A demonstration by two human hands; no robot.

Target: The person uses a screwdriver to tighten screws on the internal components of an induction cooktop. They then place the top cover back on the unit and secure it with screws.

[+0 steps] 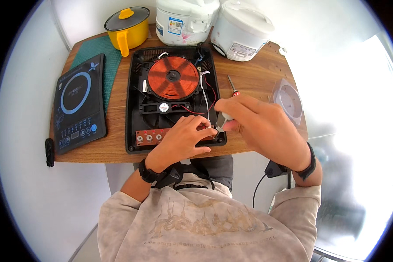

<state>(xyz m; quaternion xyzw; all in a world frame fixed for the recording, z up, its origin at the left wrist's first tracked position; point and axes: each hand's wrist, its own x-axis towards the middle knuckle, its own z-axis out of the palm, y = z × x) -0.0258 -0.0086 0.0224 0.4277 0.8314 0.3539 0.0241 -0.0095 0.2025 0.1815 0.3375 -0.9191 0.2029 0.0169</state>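
Note:
An induction cooker's black lower housing lies opened on the table before me, its copper-red coil facing up. Along its front edge runs a red control board with round metal buttons. My left hand rests over the right part of that board, thumb and forefinger closed near the end of a white cable. What sits between those fingertips is too small to make out. Just to the right, my right hand grips a small white-and-grey rounded tool, its tip down by the left fingertips at the housing's front right corner.
The cooker's black glass top panel lies at the left, partly on a green cutting mat. A yellow pot and two white rice cookers stand at the back. Right of the housing are a screwdriver and a clear round-patterned container.

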